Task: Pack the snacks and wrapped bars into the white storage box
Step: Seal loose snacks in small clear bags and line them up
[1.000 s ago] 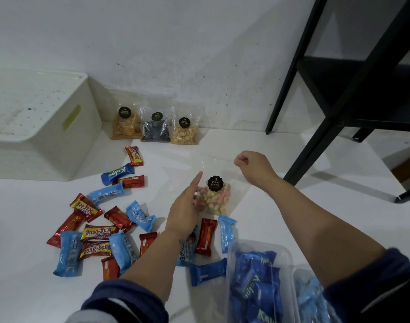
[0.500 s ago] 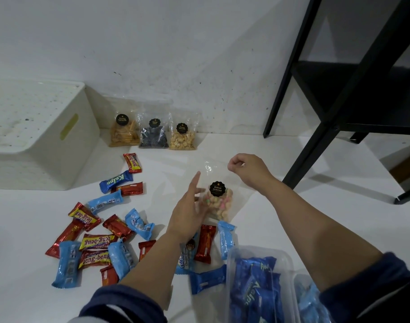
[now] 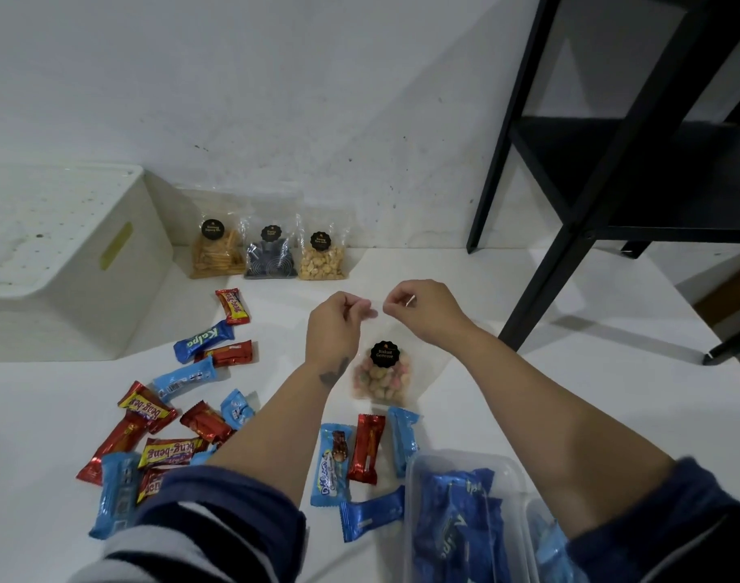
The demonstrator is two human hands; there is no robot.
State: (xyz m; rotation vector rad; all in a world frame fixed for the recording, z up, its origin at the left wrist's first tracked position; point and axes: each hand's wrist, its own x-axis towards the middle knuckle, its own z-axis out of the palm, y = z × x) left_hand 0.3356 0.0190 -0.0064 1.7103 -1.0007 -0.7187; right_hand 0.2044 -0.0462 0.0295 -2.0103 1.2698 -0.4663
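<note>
A clear bag of pastel biscuits (image 3: 380,378) with a black round label hangs upright just above the white floor. My left hand (image 3: 333,326) and my right hand (image 3: 420,307) each pinch its clear top edge, close together. The white storage box (image 3: 61,263) stands at the far left, lid on, with a yellow handle slot. Three more clear snack bags (image 3: 269,256) lean against the wall. Several red and blue wrapped bars (image 3: 170,422) lie scattered at the left, and three more bars (image 3: 368,448) lie below the held bag.
Two clear plastic tubs (image 3: 465,519) filled with blue wrapped bars sit at the bottom right, partly under my right arm. A black metal shelf (image 3: 603,183) stands at the right, its legs on the floor near my right hand.
My left hand has risen from beside the bag and closed on its top edge next to my right hand. The bag now hangs between both hands.
</note>
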